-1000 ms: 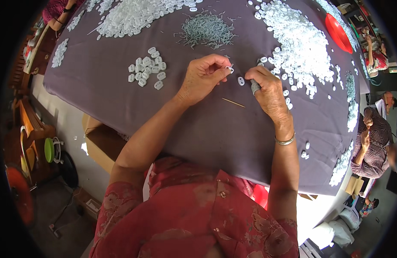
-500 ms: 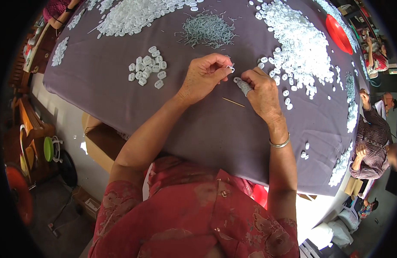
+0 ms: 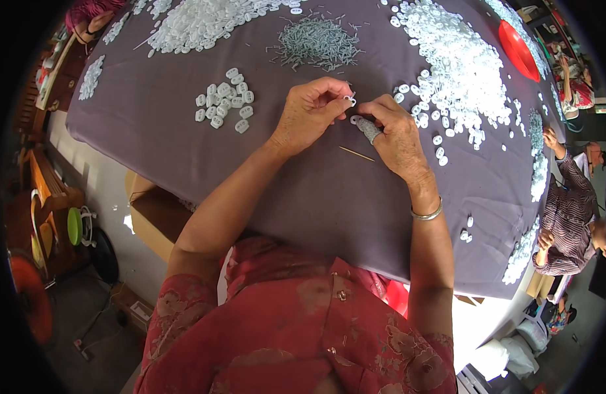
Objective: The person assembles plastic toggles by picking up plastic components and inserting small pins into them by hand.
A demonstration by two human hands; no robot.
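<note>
My left hand (image 3: pixel 311 110) pinches a small white plastic piece with a hole (image 3: pixel 349 101) between thumb and fingertips. Close beside it, my right hand (image 3: pixel 398 136) is closed, its thumb wrapped in a pale grey covering (image 3: pixel 368 129). Another small white piece (image 3: pixel 355 119) shows at that thumb's tip; the curled fingers partly hide how it is held. The two hands are a small gap apart above the cloth. Just below them lies a thin wooden stick (image 3: pixel 357 153), pointed like a toothpick.
A dark cloth-covered table (image 3: pixel 303 197) carries a small group of white oval pieces (image 3: pixel 224 98), a pile of grey pins (image 3: pixel 317 43), and large white heaps (image 3: pixel 457 65) (image 3: pixel 204 26). A red dish (image 3: pixel 518 50) stands far right. Another person (image 3: pixel 569 210) sits at the right edge.
My right hand has shifted slightly left and up, closer to my left hand. My left hand has moved slightly, still pinching the white piece. The person at the right has moved an arm.
</note>
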